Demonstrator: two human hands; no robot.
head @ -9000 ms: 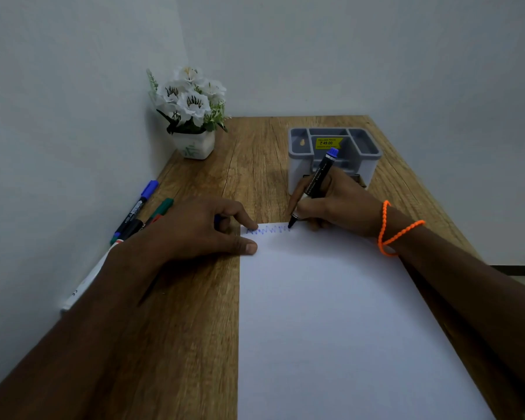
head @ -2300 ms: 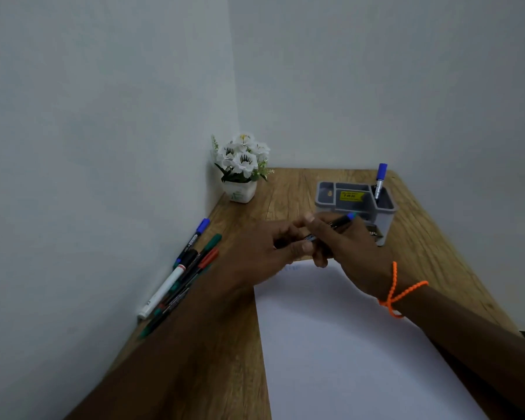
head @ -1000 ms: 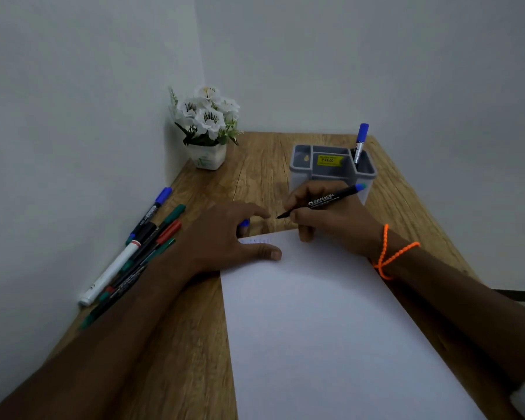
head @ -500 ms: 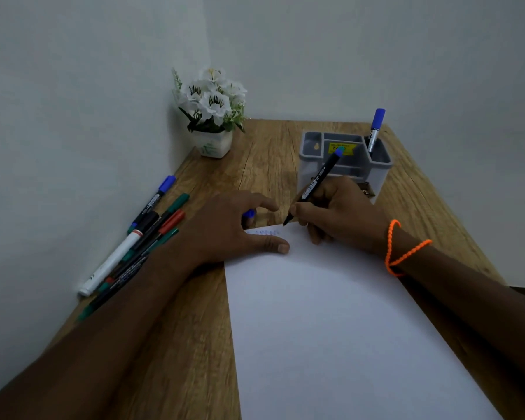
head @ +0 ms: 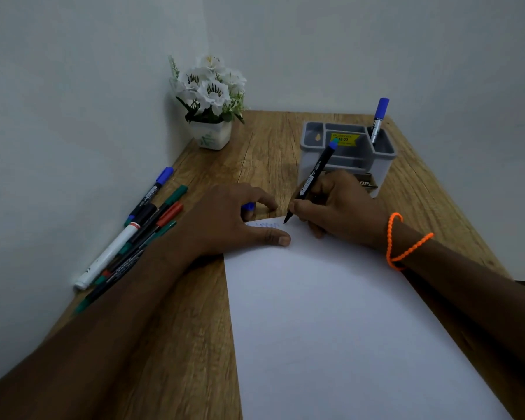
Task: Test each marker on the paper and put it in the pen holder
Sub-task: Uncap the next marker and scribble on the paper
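Item: marker test, second pen in hand.

Room: plain pale walls meeting in a corner behind the desk; light dim.

Desk [head: 194,344]: wood-grain top, pushed into the corner, left edge against the wall.

Paper [head: 346,328]: large white sheet lying flat on the desk's right half. A short row of faint blue scribble [head: 262,224] sits along its far left corner.

Pen holder [head: 382,165]: grey, several compartments, yellow price sticker inside, standing just beyond the paper's far edge. One blue-capped marker [head: 379,119] stands upright in its right compartment.

Flower pot [head: 212,136]: white blooms, far left corner, well apart from the work.

Loose markers [head: 140,234]: a cluster lying along the wall at left, green, red, blue and one white-barrelled; judged untested.

Left hand [head: 225,222]: flat on the paper's corner, thumb pressing the sheet down; a blue cap [head: 249,206] shows under the curled fingers, grip on it hidden.

Right hand [head: 337,204]: fingers pinching a black marker [head: 311,178], blue end up, tip touching the paper just right of the scribble.

Step, as judged: testing this marker. The next move calls for recapping with the cap under the left hand, then a short reach to drop the pen in the holder.
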